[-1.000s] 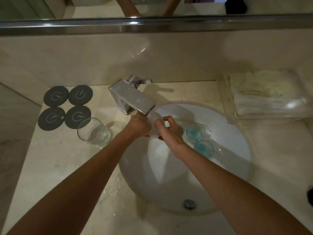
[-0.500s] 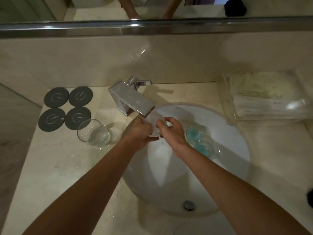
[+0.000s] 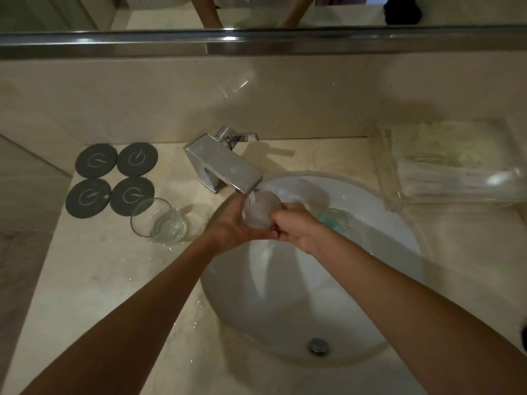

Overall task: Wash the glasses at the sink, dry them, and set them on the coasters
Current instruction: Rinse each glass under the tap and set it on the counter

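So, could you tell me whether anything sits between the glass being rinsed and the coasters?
Yes: a clear glass stands on the counter beside the near right coaster, between the coasters and the rinsed glass that both hands hold under the tap.

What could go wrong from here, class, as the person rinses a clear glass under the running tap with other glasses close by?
1. The clear drinking glass held by the left hand and right hand is wet, so it might slip into the white basin.
2. It could knock the blue-tinted glass lying just beside it.
3. It sits close under the square chrome tap and could chip.
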A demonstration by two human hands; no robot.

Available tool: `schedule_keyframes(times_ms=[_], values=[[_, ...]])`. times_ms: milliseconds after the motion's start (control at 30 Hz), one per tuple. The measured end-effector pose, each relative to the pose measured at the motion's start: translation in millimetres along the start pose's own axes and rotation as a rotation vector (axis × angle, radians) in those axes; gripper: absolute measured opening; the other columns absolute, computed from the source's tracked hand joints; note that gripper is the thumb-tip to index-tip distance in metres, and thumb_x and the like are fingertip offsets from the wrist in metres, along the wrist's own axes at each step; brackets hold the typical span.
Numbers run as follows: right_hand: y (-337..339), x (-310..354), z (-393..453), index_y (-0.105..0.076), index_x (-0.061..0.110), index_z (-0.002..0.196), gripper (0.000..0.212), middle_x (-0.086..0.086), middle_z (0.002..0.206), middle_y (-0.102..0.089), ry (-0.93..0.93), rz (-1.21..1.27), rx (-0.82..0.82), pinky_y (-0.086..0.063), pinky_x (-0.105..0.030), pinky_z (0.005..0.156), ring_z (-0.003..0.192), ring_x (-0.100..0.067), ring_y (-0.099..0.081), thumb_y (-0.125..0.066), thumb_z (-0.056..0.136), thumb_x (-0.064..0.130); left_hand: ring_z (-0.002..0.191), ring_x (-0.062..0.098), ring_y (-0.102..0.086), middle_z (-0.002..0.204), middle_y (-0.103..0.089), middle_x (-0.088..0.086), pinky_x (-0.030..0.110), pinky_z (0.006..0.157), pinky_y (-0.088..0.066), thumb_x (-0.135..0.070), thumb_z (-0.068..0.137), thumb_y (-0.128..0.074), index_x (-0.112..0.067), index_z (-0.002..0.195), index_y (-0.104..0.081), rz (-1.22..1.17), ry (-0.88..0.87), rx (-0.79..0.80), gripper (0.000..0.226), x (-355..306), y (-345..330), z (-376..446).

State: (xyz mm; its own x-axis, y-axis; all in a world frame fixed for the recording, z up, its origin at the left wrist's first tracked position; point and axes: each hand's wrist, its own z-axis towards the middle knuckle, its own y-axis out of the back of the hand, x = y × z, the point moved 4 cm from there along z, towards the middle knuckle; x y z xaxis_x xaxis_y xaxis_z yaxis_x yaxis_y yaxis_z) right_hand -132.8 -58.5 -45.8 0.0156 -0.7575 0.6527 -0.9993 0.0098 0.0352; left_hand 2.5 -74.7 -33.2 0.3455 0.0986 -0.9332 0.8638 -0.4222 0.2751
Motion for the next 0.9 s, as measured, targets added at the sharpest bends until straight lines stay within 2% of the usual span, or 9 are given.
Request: schedule_keyframes(times_ms=[100,233,300,367,467,567,733,833,900], values=[[6,0,12,-0.069,0.005,0.107,0.022,-0.012,0.092,-0.076,0.013,-0.218,-0.029,-0.064,-0.037,0.072,0.077,-0.021,-0.076,-0.069,0.086,0.002,0.107,0.019,-0.068,0.117,-0.069,0.0,0.045,0.093,-0.055,-0.029,0.053,-0.099,-0.03,0.121,-0.055,0.016,0.048,0.082,0.081,10,-3,5],[9,14,26,-0.068,-0.001,0.107,0.015,-0.021,0.097,-0.072,0.038,-0.349,-0.098,-0.064,-0.044,0.061,0.072,-0.034,-0.075,-0.066,0.093,0.005,0.081,0.009,-0.07,0.09,-0.072,-0.007,0.023,0.072,-0.055,-0.033,0.055,-0.096,-0.029,0.097,-0.065,0.217,0.03,0.038,0.053,0,-1,3],[11,31,28,-0.071,0.003,0.089,0.011,-0.016,0.084,-0.071,0.215,-0.68,-0.179,-0.063,-0.04,0.063,0.073,-0.032,-0.074,-0.068,0.092,0.012,0.079,0.009,-0.071,0.087,-0.073,-0.006,0.031,0.076,-0.059,-0.032,0.051,-0.096,-0.029,0.093,-0.067,0.201,0.041,0.024,0.051,-3,3,3],[9,46,22,-0.069,0.012,0.07,0.025,-0.005,0.069,-0.065,0.441,-0.971,-0.176,-0.059,-0.033,0.062,0.067,-0.023,-0.07,-0.068,0.093,0.023,0.09,0.009,-0.071,0.097,-0.071,-0.007,0.033,0.083,-0.057,-0.023,0.055,-0.096,-0.045,0.1,-0.064,0.112,0.034,0.073,0.06,-7,4,1],[10,50,10,-0.072,0.015,0.071,0.03,-0.001,0.066,-0.063,0.62,-1.087,-0.077,-0.05,-0.029,0.057,0.064,-0.02,-0.067,-0.066,0.095,0.032,0.102,0.021,-0.069,0.109,-0.069,-0.001,0.043,0.089,-0.057,-0.017,0.059,-0.091,-0.051,0.105,-0.049,0.067,0.001,0.166,0.071,-14,5,-1],[13,39,10,-0.07,0.012,0.066,0.038,-0.001,0.054,-0.066,0.608,-0.874,-0.028,-0.052,-0.023,0.05,0.047,-0.01,-0.064,-0.062,0.098,0.032,0.099,0.023,-0.071,0.108,-0.072,0.004,0.048,0.084,-0.059,-0.026,0.058,-0.09,-0.043,0.109,-0.057,0.062,-0.005,0.163,0.063,-8,7,0],[4,-6,6,-0.068,0.011,0.082,0.022,-0.001,0.072,-0.068,0.084,0.043,0.129,-0.049,-0.021,0.06,0.065,-0.012,-0.061,-0.054,0.092,-0.003,0.075,0.0,-0.069,0.108,-0.068,-0.002,0.012,0.058,-0.051,0.002,0.075,-0.082,-0.033,0.119,-0.05,-0.158,0.097,0.069,0.065,0,7,-5],[-9,-19,-9,-0.062,0.009,0.084,0.019,-0.003,0.064,-0.064,-0.062,0.361,0.142,-0.045,-0.024,0.059,0.064,-0.017,-0.053,-0.049,0.097,0.004,0.078,0.016,-0.073,0.102,-0.071,0.005,0.031,0.066,-0.061,-0.032,0.072,-0.087,-0.026,0.116,-0.054,-0.059,0.224,0.122,0.056,3,10,-9],[-18,-26,-19,-0.062,0.009,0.088,0.021,-0.009,0.078,-0.063,-0.17,0.483,0.117,-0.046,-0.026,0.06,0.068,-0.02,-0.052,-0.047,0.101,0.015,0.073,0.018,-0.07,0.109,-0.068,0.004,0.025,0.058,-0.058,-0.048,0.074,-0.081,-0.025,0.115,-0.056,0.081,0.386,0.172,0.053,5,15,-11]])
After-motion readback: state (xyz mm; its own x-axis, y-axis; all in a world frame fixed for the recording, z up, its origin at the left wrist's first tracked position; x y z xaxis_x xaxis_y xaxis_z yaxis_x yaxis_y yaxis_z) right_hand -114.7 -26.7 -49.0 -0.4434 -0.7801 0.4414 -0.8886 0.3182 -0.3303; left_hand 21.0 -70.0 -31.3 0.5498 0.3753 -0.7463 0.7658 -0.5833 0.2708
